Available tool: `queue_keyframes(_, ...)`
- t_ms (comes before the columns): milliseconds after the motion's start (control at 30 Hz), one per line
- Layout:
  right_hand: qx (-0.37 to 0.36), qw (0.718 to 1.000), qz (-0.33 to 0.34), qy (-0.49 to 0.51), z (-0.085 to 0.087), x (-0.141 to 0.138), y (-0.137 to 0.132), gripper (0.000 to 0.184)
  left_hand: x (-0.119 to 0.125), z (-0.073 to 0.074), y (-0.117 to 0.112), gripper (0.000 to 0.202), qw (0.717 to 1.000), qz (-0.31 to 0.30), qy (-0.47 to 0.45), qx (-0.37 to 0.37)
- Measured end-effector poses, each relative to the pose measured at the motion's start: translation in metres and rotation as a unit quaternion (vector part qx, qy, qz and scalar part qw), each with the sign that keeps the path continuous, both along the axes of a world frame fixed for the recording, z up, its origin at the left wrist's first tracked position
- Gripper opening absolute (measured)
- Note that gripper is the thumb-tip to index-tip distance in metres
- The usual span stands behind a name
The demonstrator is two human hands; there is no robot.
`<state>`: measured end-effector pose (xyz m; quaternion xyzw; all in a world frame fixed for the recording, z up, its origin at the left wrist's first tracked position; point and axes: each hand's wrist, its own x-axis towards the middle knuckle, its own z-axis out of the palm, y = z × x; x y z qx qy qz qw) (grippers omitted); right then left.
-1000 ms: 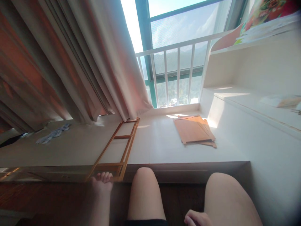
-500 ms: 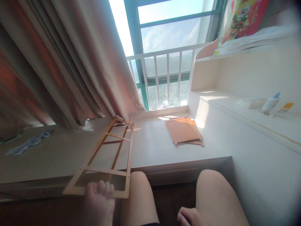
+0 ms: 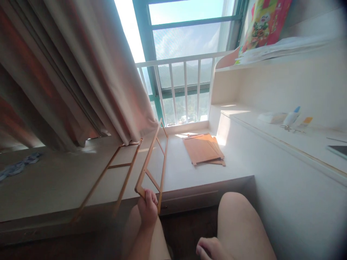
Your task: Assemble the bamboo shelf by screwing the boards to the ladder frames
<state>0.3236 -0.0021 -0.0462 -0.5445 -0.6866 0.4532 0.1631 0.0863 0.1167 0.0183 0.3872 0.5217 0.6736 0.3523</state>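
Observation:
My left hand (image 3: 148, 206) is closed around the near end of a ladder-like wooden frame (image 3: 148, 156) with crossbars. The frame is tilted up on edge over the white ledge, its far end by the curtain. To its left, a second, similar wooden frame (image 3: 119, 166) lies on the ledge with its near end sticking out past the front edge. My right hand (image 3: 210, 248) rests low between my knees, partly cut off by the picture's bottom edge. Its fingers are curled, and no object shows in them.
Several thin brown wooden panels (image 3: 204, 148) lie stacked on the white ledge (image 3: 176, 173). A long curtain (image 3: 108, 72) hangs at left, and a patterned cloth (image 3: 20, 166) lies below it. On the right shelf stand a blue-capped bottle (image 3: 292, 117) and small metal parts (image 3: 288, 128).
My left hand has moved right and turned its frame up on edge, apart from the other frame, which stays on the ledge. The view has shifted slightly right. My right hand remains low.

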Motion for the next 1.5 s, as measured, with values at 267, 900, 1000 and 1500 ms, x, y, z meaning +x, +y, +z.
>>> queue_keyframes(267, -0.003, 1.0, -0.017, -0.014, 0.002, -0.001, 0.003, 0.028, 0.02, -0.03, 0.023, 0.053, 0.999, -0.03, 0.024, -0.003)
queue_keyframes(900, 0.03, 0.968, -0.192, 0.16, 0.033, 0.058, 0.133, 0.016, 0.015, -0.029, 0.026, 0.043, 0.997, -0.082, -0.005, 0.004)
queue_keyframes(1000, -0.003, 0.935, -0.272, 0.228, 0.026, 0.063, 0.173, 0.017, 0.019, -0.033, 0.025, 0.048, 0.996, -0.092, 0.011, -0.007)
queue_keyframes(1500, -0.166, 0.728, -0.468, 0.472, 0.008, 0.064, 0.279, 0.013, 0.026, -0.061, 0.025, 0.049, 0.995, -0.076, 0.059, -0.017)
